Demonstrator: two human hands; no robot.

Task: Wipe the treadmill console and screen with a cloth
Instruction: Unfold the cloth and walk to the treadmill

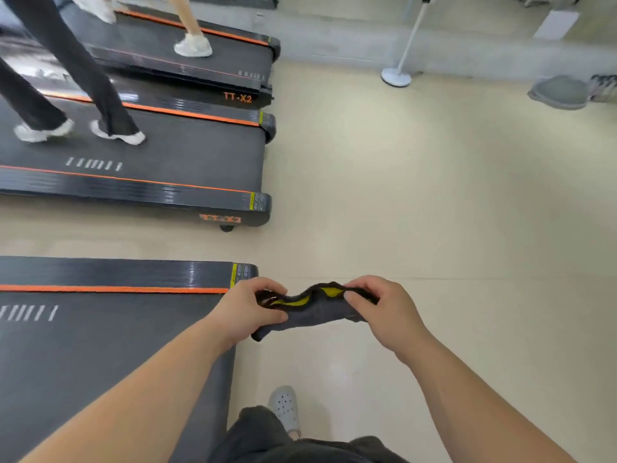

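Head view: cloth (pixel 317 310) between hands (pixel 248 307) (pixel 384 309); treadmill (pixel 100 345) left

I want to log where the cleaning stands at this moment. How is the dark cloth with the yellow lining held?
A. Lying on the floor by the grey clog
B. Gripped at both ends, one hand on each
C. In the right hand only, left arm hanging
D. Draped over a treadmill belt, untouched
B: the left hand and the right hand each grip one end of the cloth, which sags between them above the floor.

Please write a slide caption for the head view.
Left hand and right hand hold a grey-and-yellow cloth near a treadmill deck.
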